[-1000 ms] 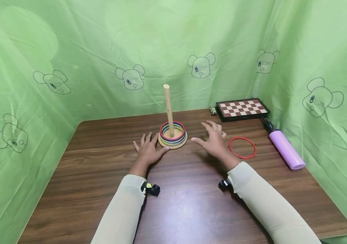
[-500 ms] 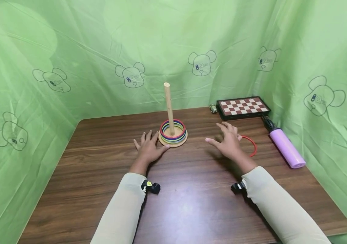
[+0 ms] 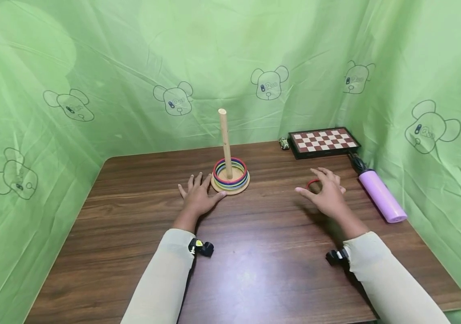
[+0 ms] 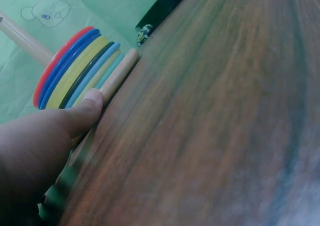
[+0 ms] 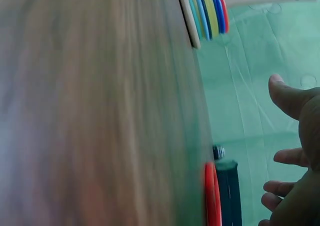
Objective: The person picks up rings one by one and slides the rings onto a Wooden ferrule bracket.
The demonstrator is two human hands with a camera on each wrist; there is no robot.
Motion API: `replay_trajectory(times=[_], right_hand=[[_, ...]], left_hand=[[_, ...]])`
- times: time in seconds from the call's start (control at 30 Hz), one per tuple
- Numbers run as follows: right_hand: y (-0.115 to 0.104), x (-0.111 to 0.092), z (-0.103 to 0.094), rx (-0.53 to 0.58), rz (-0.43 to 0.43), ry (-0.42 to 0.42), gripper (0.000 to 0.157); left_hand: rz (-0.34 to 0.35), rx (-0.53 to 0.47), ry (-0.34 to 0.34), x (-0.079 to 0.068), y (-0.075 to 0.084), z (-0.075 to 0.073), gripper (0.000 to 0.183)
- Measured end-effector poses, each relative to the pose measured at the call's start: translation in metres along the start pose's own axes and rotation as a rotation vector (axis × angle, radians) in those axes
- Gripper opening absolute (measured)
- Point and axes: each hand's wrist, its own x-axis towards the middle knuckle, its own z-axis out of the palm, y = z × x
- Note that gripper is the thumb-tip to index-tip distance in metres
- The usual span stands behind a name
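Observation:
A wooden peg (image 3: pixel 225 139) stands upright on a round wooden base (image 3: pixel 236 192), with several coloured rings (image 4: pixel 75 68) stacked around it, a red one on top. My left hand (image 3: pixel 199 198) rests beside the base, fingers spread on the table and thumb touching the base's edge. Over to the right, my right hand (image 3: pixel 329 195) hovers with thumb and fingers apart, holding nothing. Beneath it lies a loose red ring (image 3: pixel 313 182), mostly hidden by the hand in the head view; the right wrist view shows the red ring (image 5: pixel 212 196) edge-on, apart from the fingers.
At the back right lies a red-and-white checkered board (image 3: pixel 324 141) in a black frame, with a small toy car (image 3: pixel 283 143) beside it. A purple pump (image 3: pixel 382 195) with a black end lies near the right edge of the wooden table (image 3: pixel 133 265). Green curtains (image 3: pixel 214 54) surround the table.
My right hand has moved right, away from the peg, and now covers most of the loose red ring. The left hand stays at the base.

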Motion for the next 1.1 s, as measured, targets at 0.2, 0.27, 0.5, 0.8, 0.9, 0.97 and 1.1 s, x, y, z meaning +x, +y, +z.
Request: replay_trajectory(times=[0.2, 0.27, 0.5, 0.8, 0.9, 0.97, 1.1], right_hand=[[0.020, -0.006, -0.015, -0.012, 0.002, -0.042, 0.090], [0.026, -0.006, -0.019, -0.024, -0.003, -0.061, 0.090], [0.048, -0.006, -0.025, -0.096, -0.027, -0.168, 0.097], [0.067, -0.005, -0.028, -0.111, -0.040, -0.233, 0.101], [0.069, -0.004, -0.028, -0.125, -0.035, -0.236, 0.101], [0.070, -0.005, -0.028, -0.129, -0.034, -0.232, 0.101], [0.072, -0.008, -0.027, -0.129, -0.043, -0.216, 0.098]], left_hand=[[0.006, 0.006, -0.001, 0.001, -0.001, 0.000, 0.098], [0.009, 0.000, 0.000, 0.002, 0.000, 0.000, 0.098], [0.003, 0.006, 0.005, 0.002, -0.003, 0.001, 0.099], [-0.003, -0.002, 0.004, 0.001, -0.002, 0.000, 0.099], [-0.005, 0.005, -0.001, 0.000, -0.001, -0.001, 0.099], [-0.005, 0.007, -0.002, 0.000, 0.000, -0.002, 0.099], [-0.006, 0.010, -0.006, -0.001, 0.001, -0.001, 0.099]])
